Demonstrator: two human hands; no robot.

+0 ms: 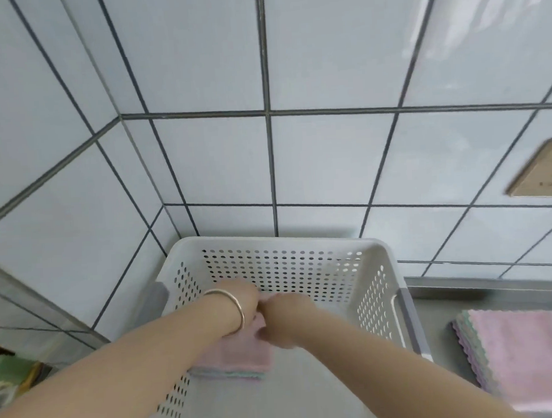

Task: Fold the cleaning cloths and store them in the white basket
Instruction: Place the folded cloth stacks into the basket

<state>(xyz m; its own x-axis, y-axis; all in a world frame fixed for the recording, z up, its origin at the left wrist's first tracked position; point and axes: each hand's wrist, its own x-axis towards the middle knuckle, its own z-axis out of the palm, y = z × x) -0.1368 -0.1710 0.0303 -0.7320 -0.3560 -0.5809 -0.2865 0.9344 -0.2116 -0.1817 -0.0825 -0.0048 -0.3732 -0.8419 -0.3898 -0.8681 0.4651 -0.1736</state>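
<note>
**Both hands inside basket on folded cloths**

The white basket (376,261) sits in the tiled corner, its far rim close against the wall and its left side near the side wall; bare counter (433,309) lies to its right. Inside, a stack of folded cloths (241,359), pink on top, lies against the left wall. The left hand (246,303), bracelet (232,310) at the wrist, and the right hand (282,317) meet over the stack, fingers curled down onto it; whether they pinch it, cannot tell. A second pile of cloths (525,352) lies on the counter, right of the basket.
</note>
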